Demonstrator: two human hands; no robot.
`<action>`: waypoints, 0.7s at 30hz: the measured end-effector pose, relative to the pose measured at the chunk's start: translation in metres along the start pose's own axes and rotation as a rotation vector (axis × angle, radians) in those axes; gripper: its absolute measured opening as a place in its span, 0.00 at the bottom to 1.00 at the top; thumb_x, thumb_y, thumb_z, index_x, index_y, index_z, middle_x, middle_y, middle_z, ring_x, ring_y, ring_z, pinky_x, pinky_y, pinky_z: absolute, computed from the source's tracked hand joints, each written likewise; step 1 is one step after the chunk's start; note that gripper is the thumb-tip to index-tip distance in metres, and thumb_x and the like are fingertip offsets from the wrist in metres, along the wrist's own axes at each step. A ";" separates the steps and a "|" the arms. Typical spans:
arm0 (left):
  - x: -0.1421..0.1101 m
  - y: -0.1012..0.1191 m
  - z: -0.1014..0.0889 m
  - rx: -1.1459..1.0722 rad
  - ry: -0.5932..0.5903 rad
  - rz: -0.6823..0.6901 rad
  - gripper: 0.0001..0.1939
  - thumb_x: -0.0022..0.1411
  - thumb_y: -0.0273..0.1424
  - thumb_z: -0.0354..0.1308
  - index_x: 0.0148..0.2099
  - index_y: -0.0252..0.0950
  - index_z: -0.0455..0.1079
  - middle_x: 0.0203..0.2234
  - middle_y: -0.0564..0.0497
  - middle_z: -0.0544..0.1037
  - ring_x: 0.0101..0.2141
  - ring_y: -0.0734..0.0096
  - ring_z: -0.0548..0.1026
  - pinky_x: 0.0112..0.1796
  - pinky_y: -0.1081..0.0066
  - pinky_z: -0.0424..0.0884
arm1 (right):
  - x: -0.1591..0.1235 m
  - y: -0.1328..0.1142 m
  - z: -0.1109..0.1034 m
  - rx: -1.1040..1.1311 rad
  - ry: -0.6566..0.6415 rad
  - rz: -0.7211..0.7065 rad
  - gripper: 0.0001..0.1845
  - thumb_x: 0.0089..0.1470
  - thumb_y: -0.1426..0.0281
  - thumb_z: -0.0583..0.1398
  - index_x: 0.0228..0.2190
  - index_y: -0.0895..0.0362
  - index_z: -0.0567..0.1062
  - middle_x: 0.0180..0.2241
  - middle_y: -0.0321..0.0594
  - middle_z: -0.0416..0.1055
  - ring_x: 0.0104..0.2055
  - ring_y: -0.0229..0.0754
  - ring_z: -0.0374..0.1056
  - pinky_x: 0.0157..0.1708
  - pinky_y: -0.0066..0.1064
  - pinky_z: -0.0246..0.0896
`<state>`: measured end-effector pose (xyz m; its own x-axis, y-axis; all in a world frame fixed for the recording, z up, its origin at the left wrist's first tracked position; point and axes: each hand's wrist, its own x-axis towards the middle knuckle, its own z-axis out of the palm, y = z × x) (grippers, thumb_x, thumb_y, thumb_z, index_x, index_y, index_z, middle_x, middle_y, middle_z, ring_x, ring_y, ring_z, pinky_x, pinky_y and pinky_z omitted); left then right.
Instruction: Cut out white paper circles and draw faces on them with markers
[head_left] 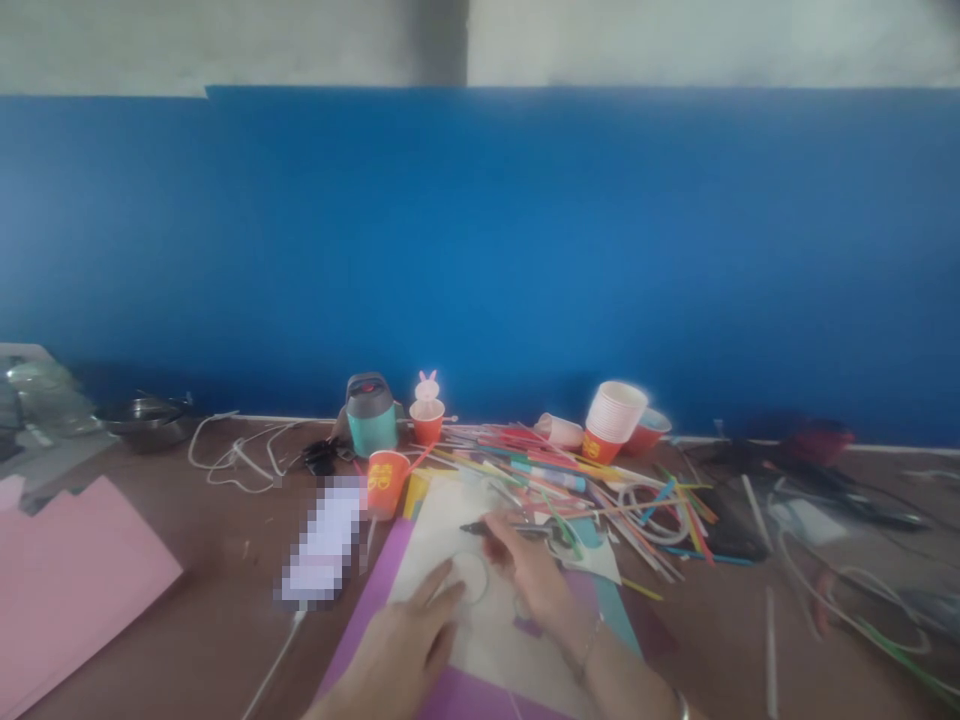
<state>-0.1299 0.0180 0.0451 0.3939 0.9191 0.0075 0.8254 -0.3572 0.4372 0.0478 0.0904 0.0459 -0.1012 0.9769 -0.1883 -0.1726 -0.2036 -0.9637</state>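
Pen point(474, 528), dark, pinched between thumb and fingers of right hand point(529, 570), pointing left above white sheet point(491, 640), near middle of tabletop point(240, 540). Contact of tip with sheet: cannot tell. Left hand point(416, 625) laid on same sheet, fingers slightly apart, fingertips just beside pale round shape point(472, 577); drawn outline or loose disc, too blurred to say.

Main risk: slip. White sheet rests over purple sheet point(367, 600) and teal sheet point(619, 615), so layers could slide on each other if left hand presses unevenly; any line would then go crooked. If round shape is loose, light pressure could let it shift too. Smudging likely if right hand drags across wet ink. Pile of coloured strips point(555, 465) crowds far end of sheet; a strip under the paper would make a bump, or snag pen at right.

Knock hazards: orange cup point(386, 485), upright just left of sheet, could tip from a wide left-hand move. Cup stack point(616, 410), far right, leans, may topple if strips get pulled.
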 end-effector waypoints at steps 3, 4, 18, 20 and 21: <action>-0.001 0.000 0.000 -0.007 0.006 -0.014 0.25 0.61 0.25 0.45 0.59 0.48 0.61 0.62 0.52 0.59 0.43 0.62 0.77 0.44 0.63 0.73 | -0.002 -0.006 0.000 -0.026 -0.006 -0.006 0.17 0.44 0.54 0.61 0.24 0.56 0.71 0.20 0.35 0.67 0.24 0.38 0.61 0.26 0.28 0.56; -0.001 0.000 0.000 -0.011 0.005 -0.017 0.24 0.61 0.26 0.45 0.58 0.48 0.62 0.61 0.52 0.60 0.42 0.62 0.77 0.43 0.63 0.73 | -0.004 -0.009 0.001 -0.042 -0.005 0.001 0.18 0.44 0.53 0.61 0.23 0.56 0.71 0.20 0.35 0.67 0.24 0.38 0.61 0.26 0.28 0.56; 0.000 0.003 -0.004 -0.019 -0.008 -0.004 0.20 0.62 0.26 0.44 0.52 0.49 0.67 0.57 0.53 0.66 0.36 0.64 0.79 0.39 0.67 0.74 | -0.014 -0.026 0.002 -0.118 -0.018 -0.044 0.23 0.40 0.47 0.61 0.23 0.56 0.74 0.22 0.39 0.68 0.26 0.40 0.63 0.26 0.30 0.59; 0.000 0.002 -0.004 -0.015 -0.009 -0.003 0.20 0.62 0.26 0.44 0.53 0.48 0.67 0.57 0.52 0.66 0.37 0.63 0.79 0.39 0.66 0.74 | -0.013 -0.024 0.002 -0.085 -0.002 -0.047 0.23 0.40 0.47 0.62 0.23 0.56 0.74 0.21 0.38 0.68 0.26 0.40 0.63 0.27 0.30 0.60; 0.000 0.002 -0.003 -0.013 -0.009 -0.002 0.20 0.62 0.26 0.44 0.53 0.47 0.67 0.57 0.52 0.65 0.38 0.62 0.79 0.40 0.66 0.74 | -0.013 -0.023 0.002 -0.085 -0.003 -0.053 0.23 0.40 0.47 0.62 0.23 0.56 0.74 0.21 0.38 0.68 0.26 0.40 0.64 0.27 0.30 0.61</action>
<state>-0.1294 0.0176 0.0492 0.3960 0.9182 -0.0014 0.8210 -0.3534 0.4485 0.0515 0.0826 0.0711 -0.0971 0.9859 -0.1366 -0.0942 -0.1457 -0.9848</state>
